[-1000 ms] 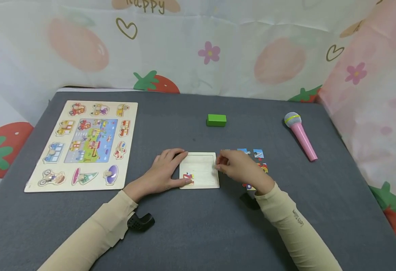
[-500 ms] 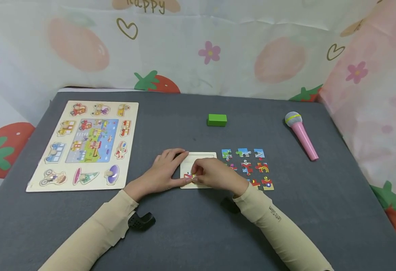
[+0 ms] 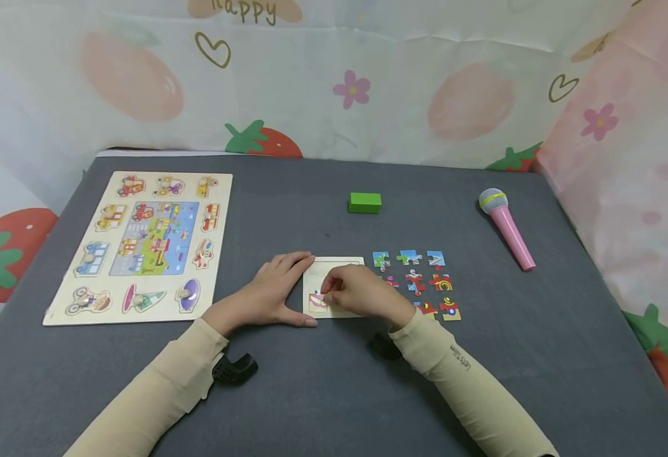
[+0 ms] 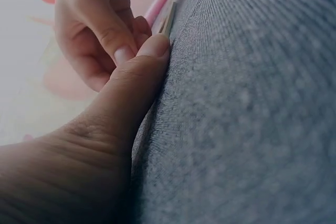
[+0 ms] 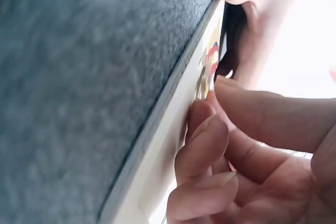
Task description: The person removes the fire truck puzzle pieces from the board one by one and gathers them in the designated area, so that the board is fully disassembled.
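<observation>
A small pale wooden puzzle tray [image 3: 341, 264] lies on the table. At its front left corner a colourful puzzle piece [image 3: 317, 303] sits inside. My left hand [image 3: 265, 293] rests along the tray's left side, index fingertip at the back corner and thumb [image 4: 152, 48] at the front edge, fingers fairly straight. Over the tray, my right hand [image 3: 359, 292] pinches a small puzzle piece [image 5: 202, 85] between thumb and fingers, right beside the placed one. Much of the held piece is hidden by the fingers.
Several loose puzzle pieces [image 3: 415, 282] lie in rows right of the tray. Farther back are a green block [image 3: 365, 203] and a pink toy microphone [image 3: 510, 228]. A large picture pegboard [image 3: 218, 238] takes up the table's left side. A printed cloth [image 3: 391, 127] hangs behind.
My right hand has come left from beside the loose pieces to the tray's front left part. My left thumb has slid off the tray's face to its front edge.
</observation>
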`<state>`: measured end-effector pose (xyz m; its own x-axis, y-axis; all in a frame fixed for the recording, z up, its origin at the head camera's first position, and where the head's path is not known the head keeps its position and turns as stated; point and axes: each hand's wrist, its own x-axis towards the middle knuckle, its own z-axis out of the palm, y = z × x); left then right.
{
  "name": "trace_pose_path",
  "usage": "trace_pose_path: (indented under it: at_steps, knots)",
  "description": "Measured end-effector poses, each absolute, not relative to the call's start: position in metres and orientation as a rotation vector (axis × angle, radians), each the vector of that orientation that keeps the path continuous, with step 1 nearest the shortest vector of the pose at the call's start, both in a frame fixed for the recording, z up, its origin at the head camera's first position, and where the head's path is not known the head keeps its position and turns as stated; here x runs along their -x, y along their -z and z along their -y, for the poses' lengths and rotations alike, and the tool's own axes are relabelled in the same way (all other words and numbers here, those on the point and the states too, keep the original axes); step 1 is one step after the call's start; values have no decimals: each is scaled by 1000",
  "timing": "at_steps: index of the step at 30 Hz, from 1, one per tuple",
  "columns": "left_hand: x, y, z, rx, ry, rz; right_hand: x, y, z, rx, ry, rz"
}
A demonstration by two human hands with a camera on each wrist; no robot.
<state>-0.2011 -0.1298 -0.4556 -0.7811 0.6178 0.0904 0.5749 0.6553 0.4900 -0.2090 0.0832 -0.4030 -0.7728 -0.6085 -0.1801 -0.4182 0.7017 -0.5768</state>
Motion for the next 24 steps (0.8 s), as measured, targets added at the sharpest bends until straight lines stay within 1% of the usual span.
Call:
trace_pose_path:
  at_steps: [5,12,17,24]
  knots:
    - [201,455,129,-985,-791,-2776,209,402,-80,696,763,-2570]
    - [203,457,128,-984,-788,-2789,211,398,-84,627,827,-2506]
    - [204,458,127,-975,-779,-2792,220,384,-111,497,947,-2414]
    - [201,457,128,-970,-767,-2794,228,376,-164,497,845,-2391]
